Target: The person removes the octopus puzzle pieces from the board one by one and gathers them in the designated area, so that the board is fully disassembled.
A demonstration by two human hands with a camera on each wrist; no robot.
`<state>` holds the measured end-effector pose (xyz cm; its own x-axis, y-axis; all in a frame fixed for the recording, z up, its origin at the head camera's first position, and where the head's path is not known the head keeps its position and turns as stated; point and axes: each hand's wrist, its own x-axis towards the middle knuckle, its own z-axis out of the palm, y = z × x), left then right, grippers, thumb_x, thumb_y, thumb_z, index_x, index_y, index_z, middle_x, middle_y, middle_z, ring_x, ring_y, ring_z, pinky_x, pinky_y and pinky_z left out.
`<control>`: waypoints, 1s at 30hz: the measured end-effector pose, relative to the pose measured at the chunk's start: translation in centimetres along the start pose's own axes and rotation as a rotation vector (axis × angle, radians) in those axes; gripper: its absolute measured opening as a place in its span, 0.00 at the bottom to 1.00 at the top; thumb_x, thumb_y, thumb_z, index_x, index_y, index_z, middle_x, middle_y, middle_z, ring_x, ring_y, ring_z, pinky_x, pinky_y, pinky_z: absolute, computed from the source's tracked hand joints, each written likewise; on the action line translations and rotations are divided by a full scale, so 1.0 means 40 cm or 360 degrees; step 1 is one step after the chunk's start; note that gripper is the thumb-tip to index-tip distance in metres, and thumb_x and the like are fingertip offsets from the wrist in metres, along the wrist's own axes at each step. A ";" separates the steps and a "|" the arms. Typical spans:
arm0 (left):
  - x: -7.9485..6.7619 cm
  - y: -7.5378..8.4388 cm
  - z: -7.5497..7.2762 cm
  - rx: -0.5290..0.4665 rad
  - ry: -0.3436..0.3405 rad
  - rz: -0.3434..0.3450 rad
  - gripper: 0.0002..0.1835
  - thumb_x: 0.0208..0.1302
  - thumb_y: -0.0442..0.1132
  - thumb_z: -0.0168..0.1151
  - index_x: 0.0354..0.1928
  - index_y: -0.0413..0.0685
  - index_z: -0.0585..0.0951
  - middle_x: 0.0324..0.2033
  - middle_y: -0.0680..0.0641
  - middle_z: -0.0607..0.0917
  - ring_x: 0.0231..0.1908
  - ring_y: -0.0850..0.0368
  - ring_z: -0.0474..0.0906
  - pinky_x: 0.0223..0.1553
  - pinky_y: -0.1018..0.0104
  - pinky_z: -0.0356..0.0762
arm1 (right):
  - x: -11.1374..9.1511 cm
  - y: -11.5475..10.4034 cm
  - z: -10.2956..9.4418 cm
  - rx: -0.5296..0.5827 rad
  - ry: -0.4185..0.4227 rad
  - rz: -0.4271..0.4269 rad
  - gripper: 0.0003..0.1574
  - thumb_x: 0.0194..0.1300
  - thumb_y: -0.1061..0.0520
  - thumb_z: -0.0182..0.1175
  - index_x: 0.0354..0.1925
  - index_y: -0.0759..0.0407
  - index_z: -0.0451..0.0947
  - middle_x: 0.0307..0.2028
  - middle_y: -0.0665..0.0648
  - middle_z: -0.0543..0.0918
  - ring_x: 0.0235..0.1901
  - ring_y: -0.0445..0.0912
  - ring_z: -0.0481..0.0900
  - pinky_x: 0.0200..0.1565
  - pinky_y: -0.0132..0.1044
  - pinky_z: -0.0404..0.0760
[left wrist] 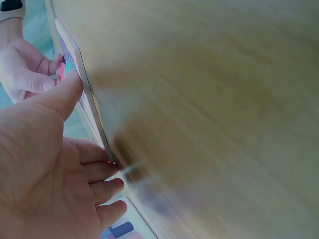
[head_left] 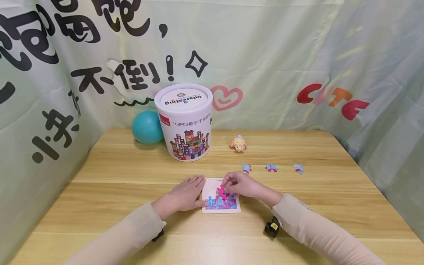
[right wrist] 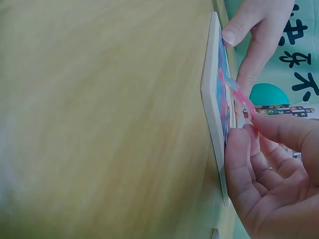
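A white-framed jigsaw tray (head_left: 209, 186) lies on the table, its lower part filled with blue, pink and purple pieces. My left hand (head_left: 187, 193) lies along the tray's left side with its fingers extended, the thumb resting over the lower left corner. Between thumb and fingers my right hand (head_left: 244, 184) pinches a pink puzzle piece (right wrist: 242, 99), which is tilted over the tray in the right wrist view. Behind the right hand lie three loose blue-and-pink puzzle pieces, a left one (head_left: 246, 168), a middle one (head_left: 271, 168) and a right one (head_left: 299, 168).
A white lidded tub (head_left: 183, 121) stands behind the tray, with a teal ball (head_left: 147, 127) at its left. Right of the tub sits a small figurine (head_left: 239, 143). A printed cloth (head_left: 265, 55) hangs behind the wooden table (head_left: 109, 206).
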<state>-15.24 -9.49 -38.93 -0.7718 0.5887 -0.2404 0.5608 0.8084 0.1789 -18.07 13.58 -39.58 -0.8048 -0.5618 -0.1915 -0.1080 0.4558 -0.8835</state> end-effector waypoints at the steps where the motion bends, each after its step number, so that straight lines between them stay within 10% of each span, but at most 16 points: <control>1: 0.000 0.000 0.000 0.0002 0.0001 0.0001 0.43 0.61 0.61 0.52 0.67 0.35 0.58 0.68 0.39 0.55 0.67 0.46 0.50 0.64 0.53 0.50 | 0.000 0.001 0.000 0.0017 0.0000 -0.0006 0.06 0.60 0.69 0.56 0.37 0.65 0.74 0.26 0.56 0.78 0.24 0.45 0.75 0.25 0.38 0.80; 15: 0.001 0.002 -0.001 0.0007 -0.0004 0.0016 0.43 0.62 0.61 0.51 0.67 0.34 0.58 0.68 0.39 0.55 0.67 0.46 0.49 0.64 0.53 0.49 | -0.021 0.003 -0.027 0.0215 0.0029 -0.0015 0.07 0.62 0.66 0.57 0.40 0.67 0.74 0.28 0.63 0.79 0.25 0.48 0.76 0.30 0.45 0.82; 30: -0.001 0.001 -0.002 -0.0007 -0.0011 0.0014 0.43 0.62 0.61 0.51 0.67 0.35 0.57 0.68 0.39 0.55 0.67 0.46 0.48 0.65 0.53 0.48 | -0.144 0.083 -0.196 0.0124 0.0342 0.0099 0.13 0.63 0.61 0.58 0.43 0.69 0.73 0.29 0.59 0.77 0.26 0.48 0.76 0.29 0.39 0.79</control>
<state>-15.21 -9.50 -38.85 -0.7647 0.5958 -0.2456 0.5663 0.8031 0.1852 -18.36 23.77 -38.04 -0.9153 -0.3704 -0.1585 -0.0156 0.4257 -0.9047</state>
